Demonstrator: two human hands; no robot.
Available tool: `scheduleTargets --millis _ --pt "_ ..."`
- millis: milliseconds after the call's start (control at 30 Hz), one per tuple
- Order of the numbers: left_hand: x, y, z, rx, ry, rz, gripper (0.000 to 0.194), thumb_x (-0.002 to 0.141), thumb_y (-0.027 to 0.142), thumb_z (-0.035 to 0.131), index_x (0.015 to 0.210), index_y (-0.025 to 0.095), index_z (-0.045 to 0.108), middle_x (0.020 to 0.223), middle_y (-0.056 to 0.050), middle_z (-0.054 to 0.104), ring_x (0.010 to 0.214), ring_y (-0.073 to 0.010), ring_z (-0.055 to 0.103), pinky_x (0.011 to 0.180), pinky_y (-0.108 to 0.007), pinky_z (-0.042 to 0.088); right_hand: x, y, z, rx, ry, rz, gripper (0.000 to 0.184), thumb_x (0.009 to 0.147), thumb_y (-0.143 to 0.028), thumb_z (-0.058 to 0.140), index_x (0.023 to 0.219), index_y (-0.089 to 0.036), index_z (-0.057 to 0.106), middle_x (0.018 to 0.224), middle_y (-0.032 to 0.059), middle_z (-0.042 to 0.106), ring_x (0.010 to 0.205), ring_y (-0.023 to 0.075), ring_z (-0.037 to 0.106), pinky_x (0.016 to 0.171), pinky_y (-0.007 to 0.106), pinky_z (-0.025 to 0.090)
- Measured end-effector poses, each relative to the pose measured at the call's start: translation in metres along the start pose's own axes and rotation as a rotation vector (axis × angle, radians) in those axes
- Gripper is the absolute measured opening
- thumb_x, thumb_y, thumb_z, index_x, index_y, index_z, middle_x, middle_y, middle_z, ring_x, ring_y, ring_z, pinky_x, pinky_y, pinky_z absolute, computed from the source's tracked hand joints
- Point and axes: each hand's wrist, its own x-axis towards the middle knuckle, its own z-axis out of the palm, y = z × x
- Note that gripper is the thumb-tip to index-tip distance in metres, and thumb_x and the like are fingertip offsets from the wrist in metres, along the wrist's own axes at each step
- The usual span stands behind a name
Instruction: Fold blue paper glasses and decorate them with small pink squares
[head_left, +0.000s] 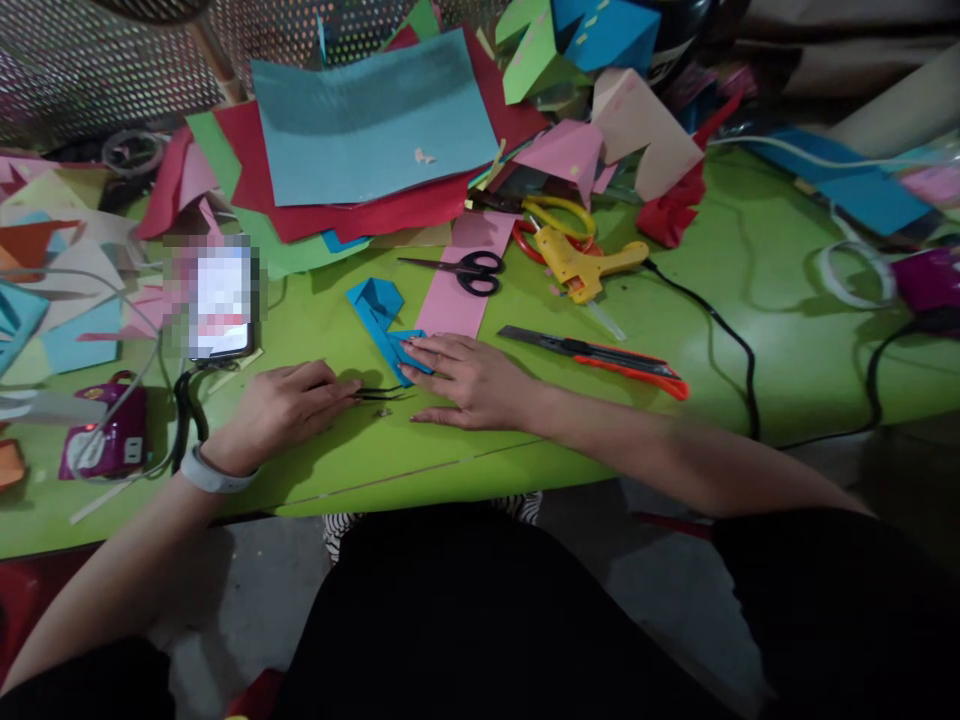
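Note:
My left hand [300, 402] is closed around dark tweezers [381, 392], whose tips point right just above the green table [360, 470]. Fingers of my right hand [476, 385] lie stretched out across the lower end of a folded blue paper strip [381, 322], with the thumb apart on the table. This strip has folded flaps at its upper end and near my fingertips; part of it is hidden under the hand. A tiny pale scrap [385, 412] sits below the tweezer tips.
Black scissors [471, 270] rest on a pink paper strip [457, 300]. To the right are an orange box cutter [596, 360] and a yellow glue gun [585, 262] with its cord. Stacked coloured sheets [367, 130] fill the back. A phone [223, 300] and cables are at left.

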Motion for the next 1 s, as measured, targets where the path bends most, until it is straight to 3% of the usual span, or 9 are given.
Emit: scheduleTargets --millis 367,500,833,1000 --pt "-0.0014 -0.0027 0.0027 -0.084 -0.027 -0.047 0.024 0.098 0.032 0.056 0.114 0.025 0.071 0.086 -0.003 0.070 0.069 -0.0127 0.064 0.061 -0.023 0.049 -0.0006 -0.0033 0.0003 -0.044 0.038 -0.019 0.061 0.096 -0.057 0.049 0.130 -0.008 0.063 0.138 0.0195 0.061 0.133 0.0316 0.054 0.112 0.051 0.044" --pt "-0.0002 -0.0049 0.0038 -0.063 -0.006 -0.009 0.022 0.098 0.032 0.056 0.113 0.024 0.071 0.085 -0.002 0.069 0.066 -0.0115 0.063 0.060 -0.023 0.049 -0.0007 -0.0026 0.0000 -0.058 0.052 -0.043 0.062 0.096 -0.056 0.050 0.130 -0.005 0.063 0.138 0.0216 0.060 0.131 0.0321 0.055 0.112 0.050 0.043" --pt "0.0036 -0.0072 0.0050 -0.043 0.051 0.063 0.021 0.099 0.032 0.057 0.111 0.022 0.069 0.081 0.000 0.068 0.062 -0.0105 0.061 0.054 -0.024 0.048 0.0000 -0.0014 -0.0014 -0.073 0.029 -0.018 0.060 0.097 -0.058 0.048 0.131 -0.010 0.063 0.139 0.0167 0.061 0.131 0.0290 0.055 0.112 0.048 0.044" --pt "0.0052 -0.0054 0.0010 0.013 0.029 0.106 0.018 0.097 0.027 0.060 0.112 0.021 0.067 0.083 0.000 0.069 0.063 -0.0120 0.061 0.056 -0.026 0.047 -0.0007 -0.0007 -0.0013 -0.024 -0.007 -0.003 0.061 0.097 -0.056 0.050 0.134 -0.010 0.061 0.141 0.0182 0.058 0.134 0.0304 0.052 0.113 0.050 0.042"
